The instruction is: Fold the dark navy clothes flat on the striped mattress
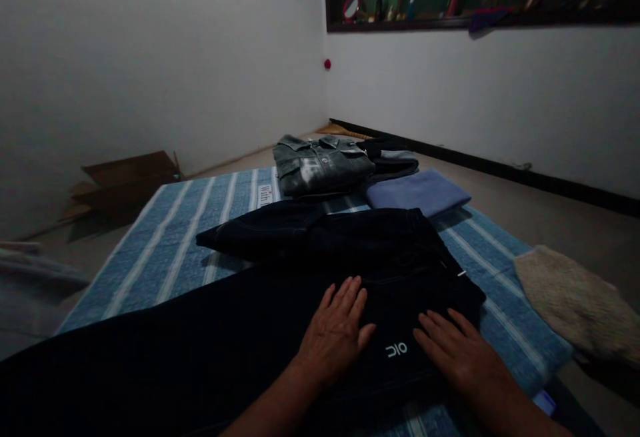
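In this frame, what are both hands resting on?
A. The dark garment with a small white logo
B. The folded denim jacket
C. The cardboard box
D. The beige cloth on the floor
A: the left hand and right hand both lie flat on the dark garment, on either side of its white logo; the denim jacket lies farther back on the striped blanket.

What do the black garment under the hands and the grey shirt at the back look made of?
Black garment: soft matte knit, probably jersey; it lies limp, with a white printed logo. Grey shirt: looks like washed denim, given its faded patches, stiff collar and flap pockets.
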Demonstrator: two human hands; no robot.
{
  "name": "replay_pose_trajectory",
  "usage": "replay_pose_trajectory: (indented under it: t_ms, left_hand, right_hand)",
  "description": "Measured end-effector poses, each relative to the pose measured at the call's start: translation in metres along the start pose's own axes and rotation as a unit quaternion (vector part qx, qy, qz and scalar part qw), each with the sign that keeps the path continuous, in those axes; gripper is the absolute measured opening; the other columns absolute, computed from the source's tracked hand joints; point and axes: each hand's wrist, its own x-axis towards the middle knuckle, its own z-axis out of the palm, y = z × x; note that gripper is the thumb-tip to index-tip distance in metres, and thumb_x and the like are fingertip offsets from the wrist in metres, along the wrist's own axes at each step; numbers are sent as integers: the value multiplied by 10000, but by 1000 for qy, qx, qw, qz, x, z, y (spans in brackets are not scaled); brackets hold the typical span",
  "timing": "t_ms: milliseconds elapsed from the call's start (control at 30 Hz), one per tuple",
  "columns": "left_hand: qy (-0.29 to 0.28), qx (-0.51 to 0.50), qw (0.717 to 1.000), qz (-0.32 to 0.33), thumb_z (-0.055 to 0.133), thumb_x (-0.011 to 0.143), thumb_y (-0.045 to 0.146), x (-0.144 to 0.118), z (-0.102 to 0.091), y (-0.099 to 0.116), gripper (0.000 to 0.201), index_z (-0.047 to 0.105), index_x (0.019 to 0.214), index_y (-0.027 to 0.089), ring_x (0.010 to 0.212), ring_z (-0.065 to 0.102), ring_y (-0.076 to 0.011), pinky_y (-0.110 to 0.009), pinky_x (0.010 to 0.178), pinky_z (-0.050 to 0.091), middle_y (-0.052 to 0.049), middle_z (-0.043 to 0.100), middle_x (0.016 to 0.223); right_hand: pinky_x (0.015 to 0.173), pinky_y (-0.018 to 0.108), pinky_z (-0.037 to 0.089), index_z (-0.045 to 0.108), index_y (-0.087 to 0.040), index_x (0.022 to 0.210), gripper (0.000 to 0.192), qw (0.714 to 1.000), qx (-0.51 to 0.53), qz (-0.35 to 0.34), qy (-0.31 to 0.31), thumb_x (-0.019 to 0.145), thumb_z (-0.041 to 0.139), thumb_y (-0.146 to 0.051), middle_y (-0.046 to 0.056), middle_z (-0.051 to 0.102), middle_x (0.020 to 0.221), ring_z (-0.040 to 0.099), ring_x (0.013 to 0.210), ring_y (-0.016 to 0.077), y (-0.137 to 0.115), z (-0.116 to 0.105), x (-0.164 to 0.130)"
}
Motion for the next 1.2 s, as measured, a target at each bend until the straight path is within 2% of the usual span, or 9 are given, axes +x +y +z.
replay_pose_trajectory:
  t_ms: [167, 267, 400, 500, 667, 800, 1000, 1100, 1200]
  left_hand:
    - [21, -2, 1000, 4, 487, 902, 403, -1, 0, 4, 509, 457, 1340, 145, 1353, 342, -285, -493, 1064, 366, -156, 369, 1466]
    - [17, 3, 1000, 13, 487, 904, 353, -1, -3, 7, 468, 481, 1312, 123, 1337, 366, -299, -506, 1044, 386, -179, 401, 1440]
    - [11, -14, 1000, 24, 427, 934, 341, -2, -5, 9, 422, 497, 1288, 121, 1321, 393, -293, -508, 1042, 391, -173, 442, 1414]
    - [1, -41, 998, 39, 418, 940, 362, -1, -5, 13, 424, 493, 1286, 128, 1330, 382, -282, -491, 1059, 379, -161, 451, 1412]
    - [0, -85, 992, 98, 404, 939, 417, 9, 1, 31, 479, 450, 1321, 132, 1347, 352, -279, -458, 1082, 355, -146, 435, 1428]
    - [1, -104, 987, 123, 386, 946, 398, 15, 6, 42, 475, 440, 1330, 122, 1350, 344, -281, -451, 1091, 339, -150, 444, 1419]
    - [-9, -116, 986, 118, 368, 953, 408, 14, 1, 43, 477, 453, 1326, 123, 1351, 345, -272, -445, 1092, 336, -150, 443, 1420]
    - [-12, -116, 986, 117, 347, 959, 414, 14, -2, 43, 485, 459, 1326, 118, 1350, 344, -276, -448, 1092, 334, -155, 442, 1419]
    - [-11, -115, 986, 117, 343, 961, 417, 14, -2, 44, 488, 455, 1334, 123, 1355, 336, -265, -440, 1101, 322, -150, 435, 1426]
  right_hand:
    - [912, 399, 475, 577, -227, 1208, 530, 978, 89, -66, -178, 696, 511, -108, 63, 667, 1155, 614, 1064, 219, 15, -39, 32]
    - [852, 342, 516, 598, -205, 1188, 450, 966, 149, -7, -211, 739, 616, -223, 59, 687, 1099, 645, 989, 204, 24, -47, 63]
    - [823, 339, 516, 609, -184, 1168, 377, 968, 153, 101, -169, 822, 605, -332, 83, 671, 1114, 640, 980, 215, 47, -36, 105]
    - [853, 341, 486, 593, -170, 1186, 385, 975, 104, 142, -134, 847, 578, -353, 106, 642, 1156, 613, 1021, 229, 66, -28, 138]
    - [907, 330, 424, 580, -155, 1194, 367, 962, 4, 137, -235, 865, 550, -312, 126, 604, 1201, 554, 1107, 249, 81, -12, 199]
    - [901, 331, 408, 580, -159, 1201, 386, 953, -3, 125, -277, 834, 576, -278, 129, 608, 1195, 548, 1117, 262, 82, 9, 237]
    - [810, 322, 439, 625, -178, 1158, 413, 931, 14, 138, -338, 761, 647, -287, 123, 637, 1156, 581, 1068, 281, 88, 33, 268]
    - [768, 317, 445, 649, -159, 1115, 449, 921, 33, 146, -360, 757, 657, -430, 134, 642, 1139, 592, 1038, 292, 95, 39, 279]
    - [746, 285, 443, 673, -163, 1070, 514, 906, 69, 143, -393, 791, 575, -583, 112, 671, 1064, 620, 964, 250, 100, 48, 288]
